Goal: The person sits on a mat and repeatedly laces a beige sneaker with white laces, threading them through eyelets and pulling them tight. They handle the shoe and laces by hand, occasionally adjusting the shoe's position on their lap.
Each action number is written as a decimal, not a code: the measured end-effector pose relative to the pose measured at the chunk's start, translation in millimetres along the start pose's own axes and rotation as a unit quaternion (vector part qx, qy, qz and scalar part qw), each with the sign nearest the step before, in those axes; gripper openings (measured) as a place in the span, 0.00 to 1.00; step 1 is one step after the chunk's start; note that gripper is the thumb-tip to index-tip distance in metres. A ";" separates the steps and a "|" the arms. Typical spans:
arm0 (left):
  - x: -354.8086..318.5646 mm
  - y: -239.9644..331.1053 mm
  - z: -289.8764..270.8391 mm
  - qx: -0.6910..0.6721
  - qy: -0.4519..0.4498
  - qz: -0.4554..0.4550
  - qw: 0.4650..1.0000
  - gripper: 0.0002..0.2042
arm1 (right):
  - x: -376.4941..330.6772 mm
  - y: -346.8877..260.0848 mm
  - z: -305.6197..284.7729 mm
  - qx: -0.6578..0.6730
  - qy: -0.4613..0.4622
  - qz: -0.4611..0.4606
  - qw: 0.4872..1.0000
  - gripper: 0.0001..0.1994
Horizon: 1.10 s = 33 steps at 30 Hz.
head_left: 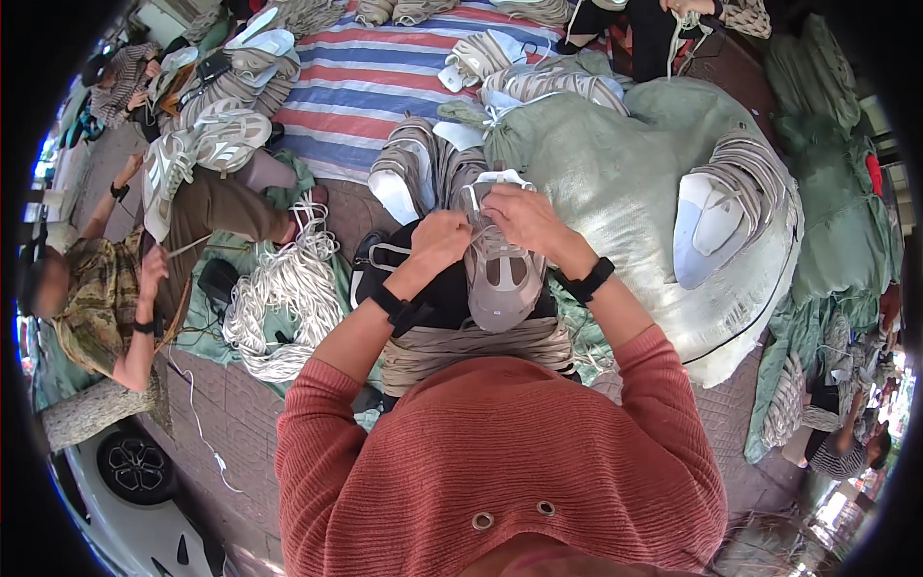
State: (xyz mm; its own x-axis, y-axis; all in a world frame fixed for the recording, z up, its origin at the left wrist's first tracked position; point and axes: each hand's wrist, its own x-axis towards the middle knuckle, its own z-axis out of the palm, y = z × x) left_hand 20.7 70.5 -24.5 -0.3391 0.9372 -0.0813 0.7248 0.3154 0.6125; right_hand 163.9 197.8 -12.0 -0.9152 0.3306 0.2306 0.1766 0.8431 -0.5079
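A grey-beige sneaker rests on my lap with its toe pointing toward me. Over its upper eyelets, both hands work close together. My left hand is closed in a pinch at the left side of the opening, on what looks like a thin pale shoelace. My right hand pinches too, with bent fingers over the tongue; the strand between its fingertips is mostly hidden. A bundle of taupe laces lies across my lap below the toe.
White cord is heaped at the left, beside a seated co-worker handling shoes. Stacked shoe uppers stand just ahead. Large pale green sacks bulge at the right, one bearing more uppers. A striped sheet covers the ground ahead.
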 end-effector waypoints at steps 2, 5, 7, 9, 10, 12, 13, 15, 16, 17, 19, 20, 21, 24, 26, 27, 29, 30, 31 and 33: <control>-1.3 -0.1 -1.8 -0.042 -0.062 -0.019 0.997 0.11 | -1.9 -3.1 0.7 -0.004 -0.010 -0.004 1.000 0.07; 4.9 -8.1 -2.0 -0.132 -0.133 -0.043 0.981 0.12 | -5.0 -3.8 0.9 0.088 -0.019 0.000 0.996 0.06; 9.6 -10.2 -12.5 -0.230 -0.194 -0.105 0.948 0.12 | -10.8 1.7 2.8 0.150 -0.026 0.029 0.988 0.07; 4.3 -14.0 -25.3 -0.234 -0.160 -0.089 0.955 0.08 | -12.3 3.7 4.0 0.180 -0.035 0.052 0.982 0.07; 1.1 -20.5 -19.7 -0.267 -0.150 -0.077 0.949 0.07 | -9.2 -1.3 7.1 0.182 -0.047 0.060 0.980 0.07; 3.3 -24.5 -11.1 -0.324 -0.138 -0.061 0.934 0.07 | -0.2 1.0 17.0 0.130 -0.052 0.060 0.988 0.06; 3.1 -20.2 -9.7 -0.345 -0.141 -0.057 0.926 0.07 | -0.4 4.9 20.8 0.119 -0.026 0.042 0.992 0.05; 3.7 -19.5 -8.6 -0.304 -0.112 -0.021 0.946 0.07 | -1.2 13.2 30.3 0.103 0.016 0.011 0.994 0.06; 3.2 -26.1 -7.9 -0.244 -0.081 0.010 0.966 0.07 | -3.1 12.8 32.7 0.104 0.021 0.020 0.994 0.05; 1.7 -31.3 -4.5 -0.182 -0.051 0.041 0.981 0.07 | -3.1 18.3 30.5 0.117 -0.009 0.031 0.993 0.05; -15.0 18.8 -40.9 -0.103 -0.065 0.040 0.992 0.12 | -1.1 22.8 17.5 0.146 -0.063 0.053 0.986 0.06; -21.7 13.7 -40.0 -0.033 -0.052 0.108 0.992 0.11 | 1.3 11.8 -4.2 0.327 -0.101 0.129 0.931 0.06; -24.7 8.5 -37.0 0.036 -0.042 0.179 0.982 0.10 | -2.7 7.3 -24.0 0.491 -0.134 0.205 0.836 0.06; -15.7 -8.7 -30.0 0.027 -0.045 0.227 0.972 0.07 | -16.7 37.4 -55.1 0.790 -0.030 0.168 0.589 0.08; -2.0 -12.7 -34.6 -0.123 -0.087 0.175 0.973 0.06 | -30.3 49.9 -95.7 0.833 0.075 0.151 0.527 0.11; 3.1 -13.4 -37.3 -0.196 -0.105 0.146 0.964 0.05 | -38.2 59.4 -121.8 0.833 0.124 0.146 0.519 0.11; 9.7 -6.3 -45.8 -0.232 -0.109 0.169 0.952 0.05 | -50.8 57.1 -184.7 0.774 0.296 0.141 0.542 0.10; 12.2 -1.5 -48.2 -0.226 -0.103 0.191 0.950 0.05 | -48.5 31.6 -216.3 0.684 0.463 0.201 0.527 0.10; 23.0 8.9 -45.4 -0.226 -0.110 0.231 0.940 0.06 | -102.2 99.7 -252.9 0.781 0.245 -0.034 0.573 0.12; 27.0 10.1 -37.9 -0.152 -0.093 0.269 0.946 0.07 | -138.5 109.0 -309.8 0.678 0.441 0.050 0.586 0.13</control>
State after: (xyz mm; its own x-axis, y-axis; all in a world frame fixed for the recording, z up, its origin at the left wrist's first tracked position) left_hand -3.9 93.4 9.2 0.1622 0.9688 0.1874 0.5461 -0.2463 0.8007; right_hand 422.1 375.2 157.8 -0.2765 0.9441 0.1793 -0.7843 -0.1138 -0.6099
